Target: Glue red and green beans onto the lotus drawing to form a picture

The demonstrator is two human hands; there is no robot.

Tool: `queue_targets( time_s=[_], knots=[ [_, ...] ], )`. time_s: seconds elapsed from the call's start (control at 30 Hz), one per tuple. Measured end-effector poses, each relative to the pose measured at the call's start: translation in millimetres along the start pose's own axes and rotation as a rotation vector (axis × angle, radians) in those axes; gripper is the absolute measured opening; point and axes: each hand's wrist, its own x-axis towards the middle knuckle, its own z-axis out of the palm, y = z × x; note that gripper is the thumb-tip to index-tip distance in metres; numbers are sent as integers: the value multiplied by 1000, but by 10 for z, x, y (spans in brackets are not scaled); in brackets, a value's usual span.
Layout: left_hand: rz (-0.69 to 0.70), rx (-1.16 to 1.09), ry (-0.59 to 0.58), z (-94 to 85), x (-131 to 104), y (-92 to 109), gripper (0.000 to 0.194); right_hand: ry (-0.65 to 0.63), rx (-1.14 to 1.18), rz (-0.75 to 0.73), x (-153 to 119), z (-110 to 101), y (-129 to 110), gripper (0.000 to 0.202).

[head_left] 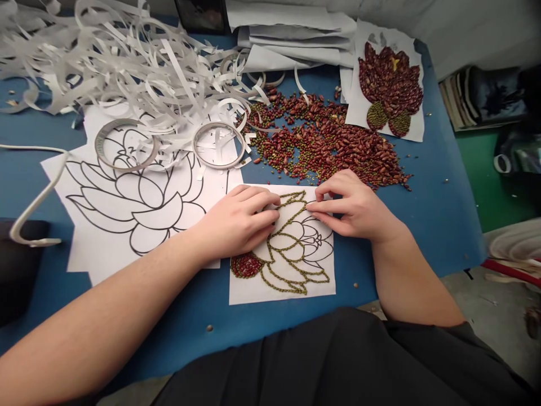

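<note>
A white sheet with a lotus line drawing (291,225) lies on the blue table, turned sideways to me. Green beans (291,273) trace many of its petal outlines, and small red beans (246,265) fill one rounded shape at the lower left. My left hand (243,220) rests on the sheet's left part, fingers loosely curved and lying on the paper. At the upper right petal, the thumb and fingertips of my right hand (349,206) are pinched together against the bean line. Whatever sits between them is too small to make out.
Behind the sheet spreads a pile of mixed red and green beans (329,146). A finished bean lotus (391,84) lies back right. Printed lotus sheets (139,208), two tape rolls (217,145) (124,145), and tangled white strips (127,62) cover the left side. Folded paper (296,34) lies behind.
</note>
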Motion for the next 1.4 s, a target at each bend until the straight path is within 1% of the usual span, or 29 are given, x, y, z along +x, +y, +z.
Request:
queue_targets(
  time_s=[0.33,0.43,0.63,0.83,1.13,1.23,1.4],
  knots=[
    [28,32,37,9,3,-1,15,-19,-41,-26,18,6,-29,14],
    [21,22,32,9,1,0,15,-11,-42,-48,26,2,-48,13],
    [5,18,7,5,-1,2,15,-40,-39,-64,33,6,-73,11],
    [27,33,35,14,-3,3,15,-12,-38,-81,44,19,-96,10],
    [36,34,46,17,7,-2,15,-25,-71,-128,74,49,-150,13],
    [37,40,45,15,4,-4,15,-12,-59,-120,64,43,-136,12],
    [38,33,39,31,-5,-12,15,35,-50,-67,49,32,-115,12]
  ],
)
